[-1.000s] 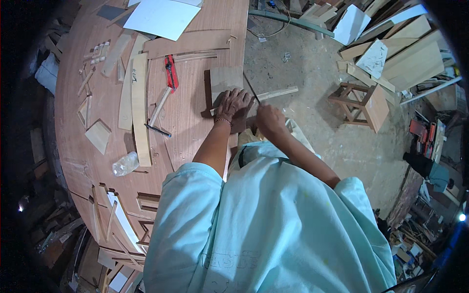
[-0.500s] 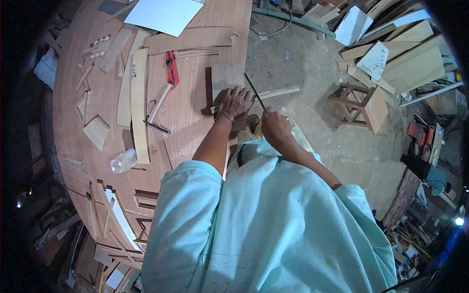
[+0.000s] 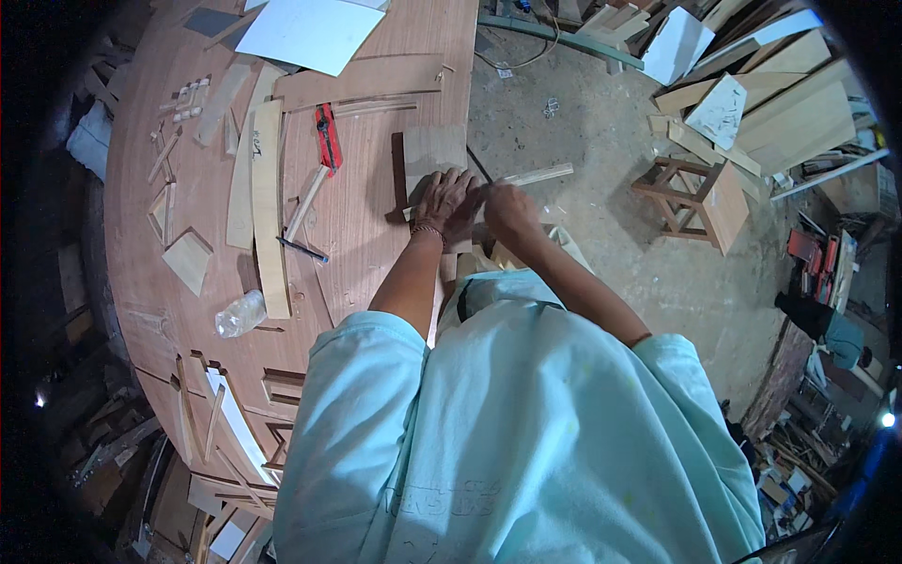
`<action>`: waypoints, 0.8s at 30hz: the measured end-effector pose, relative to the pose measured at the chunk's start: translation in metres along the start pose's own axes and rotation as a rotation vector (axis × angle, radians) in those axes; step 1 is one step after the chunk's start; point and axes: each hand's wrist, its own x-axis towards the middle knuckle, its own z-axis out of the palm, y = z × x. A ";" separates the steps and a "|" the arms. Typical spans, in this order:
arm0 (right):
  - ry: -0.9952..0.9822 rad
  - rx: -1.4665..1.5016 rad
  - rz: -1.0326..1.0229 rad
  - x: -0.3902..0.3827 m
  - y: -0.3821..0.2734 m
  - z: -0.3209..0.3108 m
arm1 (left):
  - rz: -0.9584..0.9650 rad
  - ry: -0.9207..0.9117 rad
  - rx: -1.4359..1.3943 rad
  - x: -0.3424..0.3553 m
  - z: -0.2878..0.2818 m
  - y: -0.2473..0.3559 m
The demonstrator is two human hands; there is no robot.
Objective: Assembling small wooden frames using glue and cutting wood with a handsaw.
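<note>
My left hand lies flat with its fingers stretched over a brown wooden board at the edge of the large wooden panel. A thin pale wood strip runs beneath that hand and sticks out to the right past the panel's edge. Close beside it, my right hand is closed round a tool with a long dark blade, seen edge-on like a handsaw. The blade crosses the strip near the board's right side. The fist hides the handle, and the exact contact with the strip cannot be made out.
The panel carries a red tool, a dark pen, long pale planks, a clear plastic bottle and a white sheet. A wooden stool lies tipped on the floor at right. Boards lean behind it.
My right hand has moved forward and slightly left, closer to the left hand, with less blade showing. My left hand stays on the board.
</note>
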 end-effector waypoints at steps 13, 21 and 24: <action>-0.066 0.012 0.097 0.010 -0.005 -0.001 | -0.027 -0.023 -0.063 0.005 -0.009 0.003; -0.098 -0.013 0.235 -0.024 -0.011 -0.004 | -0.085 -0.169 -0.121 -0.001 -0.009 0.000; 0.043 -0.037 0.022 0.000 -0.001 0.004 | -0.071 -0.084 -0.182 0.004 -0.013 0.001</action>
